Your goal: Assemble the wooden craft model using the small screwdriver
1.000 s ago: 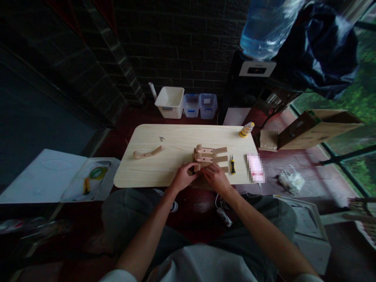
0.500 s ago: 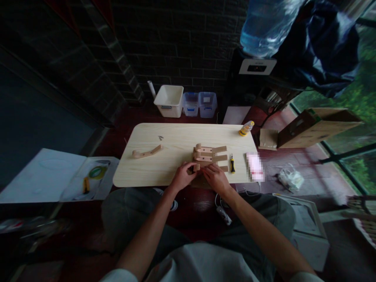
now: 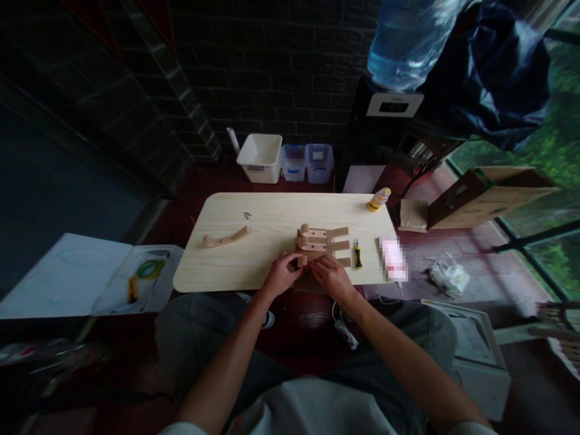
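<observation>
At the table's near edge, my left hand point(image 3: 280, 275) has its thumb and fingers around the end of a wooden hook piece point(image 3: 301, 261). My right hand point(image 3: 334, 277) is close beside it, fingertips bent together over the same part; anything small between them is hidden. Just beyond my hands, two similar wooden hooks point(image 3: 315, 246) with dark holes lie side by side on a wooden board, their flat ends pointing right. A black and yellow screwdriver point(image 3: 357, 256) rests to the right of them. Another loose wooden hook point(image 3: 225, 237) lies on the left part of the table.
Small metal bits point(image 3: 247, 215) lie on the light wooden table point(image 3: 272, 211). A clear and yellow container point(image 3: 379, 199) stands at its back right corner, a blurred pink item point(image 3: 393, 258) at its right edge. Plastic bins point(image 3: 260, 158) and a water dispenser point(image 3: 389, 130) stand behind.
The view has shifted very slightly. Both hands stay at the same wooden hook, with only tiny finger movement.
</observation>
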